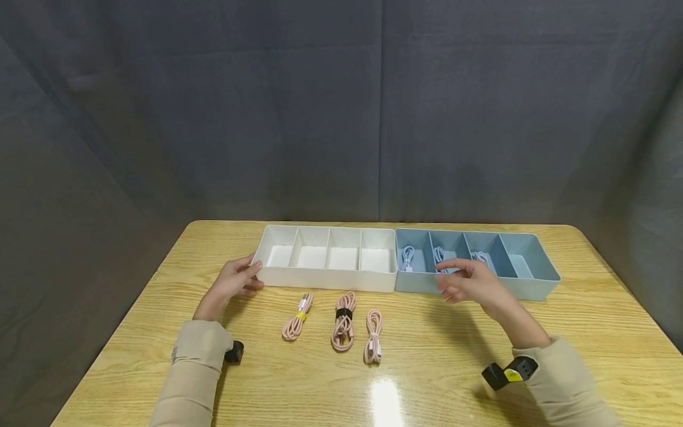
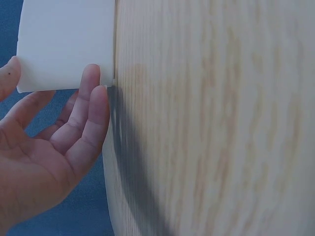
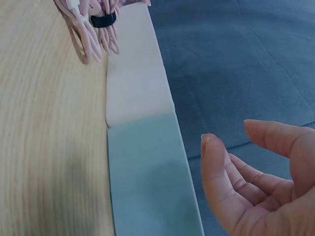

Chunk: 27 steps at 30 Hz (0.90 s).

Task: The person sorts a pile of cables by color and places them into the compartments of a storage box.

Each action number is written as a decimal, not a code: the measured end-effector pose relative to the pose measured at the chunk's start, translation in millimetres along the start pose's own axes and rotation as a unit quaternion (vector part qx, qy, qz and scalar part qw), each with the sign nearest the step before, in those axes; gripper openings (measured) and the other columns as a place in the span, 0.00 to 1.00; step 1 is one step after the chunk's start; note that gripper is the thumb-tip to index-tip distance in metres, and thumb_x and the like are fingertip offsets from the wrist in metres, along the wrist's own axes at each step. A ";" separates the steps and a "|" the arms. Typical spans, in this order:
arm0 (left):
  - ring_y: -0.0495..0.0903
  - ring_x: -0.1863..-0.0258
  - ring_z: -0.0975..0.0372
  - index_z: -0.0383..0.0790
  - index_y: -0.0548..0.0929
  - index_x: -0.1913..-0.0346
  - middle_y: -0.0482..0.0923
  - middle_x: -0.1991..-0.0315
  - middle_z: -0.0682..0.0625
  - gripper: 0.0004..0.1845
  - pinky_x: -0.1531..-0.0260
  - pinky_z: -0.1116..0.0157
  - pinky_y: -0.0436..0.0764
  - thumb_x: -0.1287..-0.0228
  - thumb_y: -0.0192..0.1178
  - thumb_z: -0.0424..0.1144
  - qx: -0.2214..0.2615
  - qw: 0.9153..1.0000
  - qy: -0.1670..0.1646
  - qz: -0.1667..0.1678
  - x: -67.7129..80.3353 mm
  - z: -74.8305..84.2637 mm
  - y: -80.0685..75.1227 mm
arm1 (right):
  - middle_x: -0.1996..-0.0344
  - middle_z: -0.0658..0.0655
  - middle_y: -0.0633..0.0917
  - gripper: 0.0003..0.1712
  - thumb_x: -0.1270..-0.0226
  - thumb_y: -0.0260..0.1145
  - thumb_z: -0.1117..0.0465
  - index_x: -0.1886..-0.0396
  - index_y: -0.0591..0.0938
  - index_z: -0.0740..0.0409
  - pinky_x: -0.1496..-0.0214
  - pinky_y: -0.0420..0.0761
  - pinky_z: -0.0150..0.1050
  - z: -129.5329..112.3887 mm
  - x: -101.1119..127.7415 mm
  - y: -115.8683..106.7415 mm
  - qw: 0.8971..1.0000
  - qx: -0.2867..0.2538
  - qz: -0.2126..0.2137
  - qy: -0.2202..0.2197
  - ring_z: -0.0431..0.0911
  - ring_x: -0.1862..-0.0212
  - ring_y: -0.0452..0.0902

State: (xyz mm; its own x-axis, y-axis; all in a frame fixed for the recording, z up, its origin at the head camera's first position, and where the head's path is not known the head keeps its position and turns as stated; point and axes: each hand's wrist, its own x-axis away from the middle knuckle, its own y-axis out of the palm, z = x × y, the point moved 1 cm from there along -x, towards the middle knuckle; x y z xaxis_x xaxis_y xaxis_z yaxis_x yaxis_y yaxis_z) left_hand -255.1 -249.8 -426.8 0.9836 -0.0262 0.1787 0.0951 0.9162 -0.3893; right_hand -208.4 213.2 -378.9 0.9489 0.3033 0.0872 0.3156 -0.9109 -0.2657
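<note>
Head view is showing my left hand (image 1: 233, 282) resting its relaxed, slightly parted fingers against the nine o'clock end of the white tray (image 1: 326, 276). My right hand (image 1: 469, 282) is hovering, fingers loosely spread and holding nothing, over the blue tray (image 1: 533, 287). Three pink cables (image 1: 344, 321) are lying at six o'clock of the white tray. I'd steady that tray while picking one coil cleanly.
</note>
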 end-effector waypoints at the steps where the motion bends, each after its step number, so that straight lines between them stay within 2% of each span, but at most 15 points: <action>1: 0.80 0.69 0.61 0.37 0.55 0.31 0.76 0.63 0.42 0.30 0.70 0.63 0.81 0.30 0.47 0.46 0.000 1.000 0.001 -0.001 0.0 -0.2 -0.1 | 0.71 0.62 0.82 0.26 0.37 0.61 0.64 0.44 0.67 0.77 0.64 0.81 0.47 0.9 -0.2 1.6 1.000 -0.002 -0.001 0.001 0.49 0.71 0.81; 9: 0.80 0.69 0.60 0.36 0.56 0.31 0.76 0.63 0.41 0.30 0.69 0.63 0.81 0.31 0.47 0.46 -0.003 1.000 0.002 0.000 -1.4 -1.5 -0.2 | 0.71 0.63 0.81 0.28 0.37 0.61 0.63 0.44 0.67 0.78 0.62 0.80 0.49 6.3 -2.9 11.6 1.000 -0.005 -0.020 0.002 0.52 0.69 0.81; 18: 0.80 0.69 0.61 0.36 0.56 0.31 0.76 0.61 0.40 0.31 0.69 0.63 0.81 0.31 0.48 0.48 -0.010 1.000 -0.003 0.009 -1.8 -3.1 0.9 | 0.67 0.66 0.81 0.30 0.37 0.62 0.59 0.42 0.67 0.74 0.63 0.80 0.48 7.9 -6.5 23.2 0.998 0.025 -0.052 0.001 0.57 0.66 0.79; 27: 0.80 0.70 0.61 0.35 0.57 0.32 0.77 0.63 0.41 0.31 0.70 0.63 0.81 0.31 0.48 0.48 -0.003 1.000 0.003 0.008 -1.8 -1.6 1.3 | 0.68 0.68 0.80 0.30 0.37 0.62 0.62 0.42 0.65 0.77 0.67 0.80 0.51 10.6 -11.3 33.7 0.997 0.004 -0.083 -0.005 0.53 0.70 0.79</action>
State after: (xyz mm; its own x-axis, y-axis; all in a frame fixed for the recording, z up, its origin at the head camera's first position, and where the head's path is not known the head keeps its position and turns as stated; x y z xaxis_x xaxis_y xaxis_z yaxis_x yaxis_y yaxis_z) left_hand -256.5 -249.2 -429.1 0.9857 -0.0133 0.1677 0.0799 0.9143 -0.3971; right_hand -208.5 182.0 -399.0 0.8840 0.4517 0.1206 0.4674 -0.8464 -0.2553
